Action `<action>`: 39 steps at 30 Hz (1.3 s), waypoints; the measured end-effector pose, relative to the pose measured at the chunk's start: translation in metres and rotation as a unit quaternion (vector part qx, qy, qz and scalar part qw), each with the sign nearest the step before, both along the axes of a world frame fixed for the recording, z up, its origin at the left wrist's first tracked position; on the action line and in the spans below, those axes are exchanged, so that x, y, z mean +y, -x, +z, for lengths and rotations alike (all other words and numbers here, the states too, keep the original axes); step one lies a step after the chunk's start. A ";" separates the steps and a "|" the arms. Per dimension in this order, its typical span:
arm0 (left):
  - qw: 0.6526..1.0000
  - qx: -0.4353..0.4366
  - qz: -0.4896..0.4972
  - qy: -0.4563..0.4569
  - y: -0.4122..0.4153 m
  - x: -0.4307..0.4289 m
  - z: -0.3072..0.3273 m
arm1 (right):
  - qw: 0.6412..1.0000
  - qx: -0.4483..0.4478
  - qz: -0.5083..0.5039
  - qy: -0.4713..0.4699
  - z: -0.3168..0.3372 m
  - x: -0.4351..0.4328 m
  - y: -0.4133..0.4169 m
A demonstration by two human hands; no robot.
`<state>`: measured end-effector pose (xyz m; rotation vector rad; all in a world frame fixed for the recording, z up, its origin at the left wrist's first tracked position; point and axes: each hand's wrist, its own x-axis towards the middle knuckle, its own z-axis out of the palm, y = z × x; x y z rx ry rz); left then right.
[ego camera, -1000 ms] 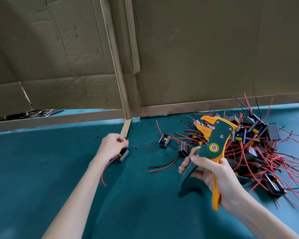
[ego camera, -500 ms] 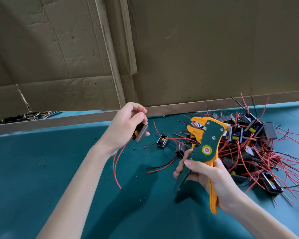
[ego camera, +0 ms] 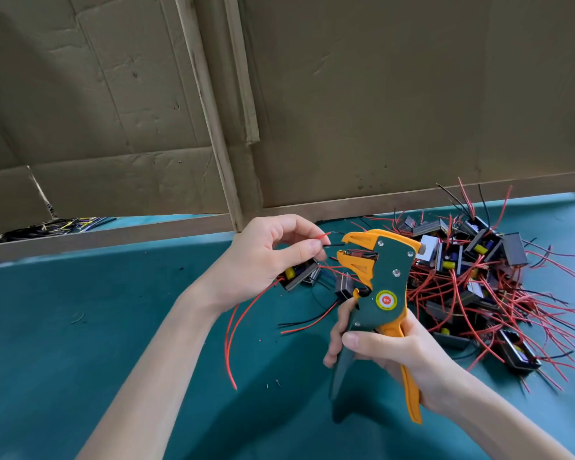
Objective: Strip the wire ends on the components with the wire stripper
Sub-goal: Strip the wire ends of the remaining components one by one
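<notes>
Over the teal worktop (ego camera: pixel 80 327), the left hand (ego camera: pixel 263 257) pinches the black wire (ego camera: pixel 333 244) of a small black box-shaped component (ego camera: pixel 299 276), level with the open mouth of the green-and-orange wire stripper (ego camera: pixel 384 283), ready for feeding. The right hand (ego camera: pixel 392 356) has its grip clenched round the handles.

The wire stripper (ego camera: pixel 390 270) is showing dark green with orange, plus a yellow-and-red sticker (ego camera: pixel 386 299). Red and black wires (ego camera: pixel 445 287) are trailing from black components (ego camera: pixel 515 254) over a teal table (ego camera: pixel 80 360).

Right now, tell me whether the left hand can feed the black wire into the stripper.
Probably yes: the left hand pinches the black wire right at the open mouth of the stripper, nothing between.
</notes>
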<state>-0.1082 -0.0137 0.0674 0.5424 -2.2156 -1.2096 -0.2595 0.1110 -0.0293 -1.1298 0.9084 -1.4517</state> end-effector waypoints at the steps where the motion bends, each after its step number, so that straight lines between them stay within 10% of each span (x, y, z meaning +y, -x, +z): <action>1: 1.000 -0.001 -0.004 -0.003 0.000 0.000 0.000 | 1.000 0.004 0.000 0.000 0.000 0.000 0.000; 39: 0.999 -0.029 -0.028 -0.030 0.003 -0.013 -0.018 | 0.995 -0.019 -0.077 -0.064 -0.007 -0.002 -0.009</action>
